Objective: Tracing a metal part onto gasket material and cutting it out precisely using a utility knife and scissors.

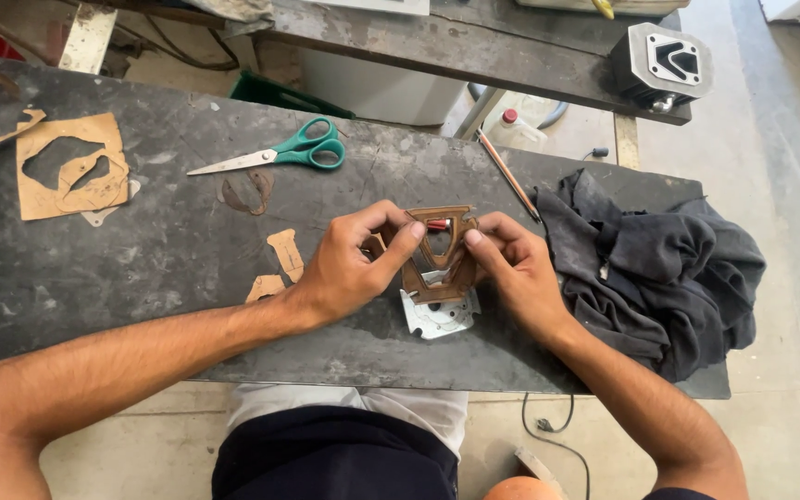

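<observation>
both hands, left [349,268] and right [516,268], grip clamped on a brown triangular cardboard gasket [439,264]; green-handled scissors [280,154] at 11 o'clock on the dark surface [141,268].

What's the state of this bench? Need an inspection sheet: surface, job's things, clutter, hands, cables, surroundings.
Surface: dark worn bench top, scuffed and stained.
Job's things: brown cut-out gasket held over a metal plate.
Clutter: green-handled scissors, cut cardboard sheet, cardboard scraps, pencil, dark cloth.
Hands: left hand and right hand both pinch the gasket.
Cables: black cable on the floor below the bench.
Surroundings: second bench behind with a finned metal part; plastic bottle.
</observation>
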